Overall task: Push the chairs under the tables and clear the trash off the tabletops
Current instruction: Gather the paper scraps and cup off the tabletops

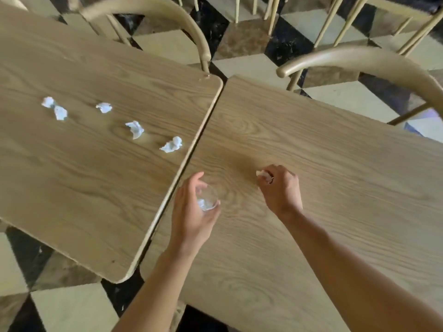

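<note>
Two light wooden tables stand side by side, the left table and the right table. Several crumpled white paper balls lie in a row on the left one, the nearest close to the seam, another further left. My left hand grips a clear glass cup with a paper wad in it, standing on the right table. My right hand is closed on a small white paper wad just above the tabletop.
Two curved-back wooden chairs stand beyond the tables, one behind the left table, one behind the right. More chair legs show at the back. The floor has black, brown and cream tiles.
</note>
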### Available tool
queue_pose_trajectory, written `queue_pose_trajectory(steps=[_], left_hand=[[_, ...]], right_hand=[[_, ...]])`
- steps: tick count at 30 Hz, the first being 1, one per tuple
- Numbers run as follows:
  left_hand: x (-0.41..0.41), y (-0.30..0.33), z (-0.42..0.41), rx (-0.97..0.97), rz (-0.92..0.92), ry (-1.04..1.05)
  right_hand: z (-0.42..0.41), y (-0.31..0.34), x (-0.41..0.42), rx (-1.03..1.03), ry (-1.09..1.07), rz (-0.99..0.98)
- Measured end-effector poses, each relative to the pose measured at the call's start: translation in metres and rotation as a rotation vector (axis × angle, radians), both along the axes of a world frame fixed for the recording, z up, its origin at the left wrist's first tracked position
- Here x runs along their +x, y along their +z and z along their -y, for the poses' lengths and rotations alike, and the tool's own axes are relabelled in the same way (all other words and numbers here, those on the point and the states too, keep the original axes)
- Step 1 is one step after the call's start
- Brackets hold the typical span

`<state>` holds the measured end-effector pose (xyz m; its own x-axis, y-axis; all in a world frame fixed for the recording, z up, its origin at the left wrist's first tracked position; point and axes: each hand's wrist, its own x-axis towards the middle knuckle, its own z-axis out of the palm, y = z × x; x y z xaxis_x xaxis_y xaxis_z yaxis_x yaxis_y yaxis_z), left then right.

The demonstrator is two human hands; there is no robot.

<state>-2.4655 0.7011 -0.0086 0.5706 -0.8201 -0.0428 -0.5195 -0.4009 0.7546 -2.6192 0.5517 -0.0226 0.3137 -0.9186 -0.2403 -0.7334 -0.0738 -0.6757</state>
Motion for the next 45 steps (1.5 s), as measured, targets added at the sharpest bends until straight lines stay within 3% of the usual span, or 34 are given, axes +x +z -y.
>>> queue_pose_trajectory(steps=[3, 8, 10, 13, 15, 18, 24, 28, 34, 38, 42, 45], left_hand=[[0.042, -0.006, -0.007, 0.033, 0.045, 0.060], [0.081, 0.001, -0.006, 0.003, 0.058, -0.014], [0.104, 0.001, -0.011, -0.018, 0.032, 0.021], [0.141, -0.001, -0.025, -0.031, -0.012, 0.140], [0.161, -0.003, -0.036, -0.033, -0.026, 0.185], [0.184, -0.009, -0.050, -0.027, -0.037, 0.236], [0.212, -0.012, -0.054, -0.050, -0.042, 0.312], [0.232, -0.013, -0.055, -0.071, -0.042, 0.367], [0.280, -0.009, -0.058, -0.095, -0.028, 0.488], [0.316, -0.008, -0.060, -0.115, 0.004, 0.539], [0.344, -0.015, -0.070, -0.189, 0.014, 0.614], [0.361, -0.026, -0.078, -0.216, 0.027, 0.664]], right_hand=[[-0.023, 0.032, 0.051, 0.012, -0.069, 0.193], [-0.050, 0.053, 0.139, 0.259, 0.428, 0.115], [-0.044, 0.048, 0.172, 0.286, 0.398, 0.138], [-0.021, 0.031, 0.211, 0.105, 0.223, 0.105], [-0.006, 0.014, 0.228, -0.039, 0.300, -0.043], [0.001, -0.006, 0.246, 0.000, 0.426, -0.189], [-0.001, -0.004, 0.307, -0.198, 0.438, 0.042], [-0.010, -0.013, 0.350, -0.146, 0.611, -0.160], [-0.006, -0.009, 0.418, -0.248, 0.547, 0.016], [-0.002, -0.019, 0.455, -0.206, 0.618, -0.173], [-0.008, -0.030, 0.479, -0.430, 0.757, -0.116], [-0.019, -0.025, 0.515, -0.406, 0.828, -0.109]])
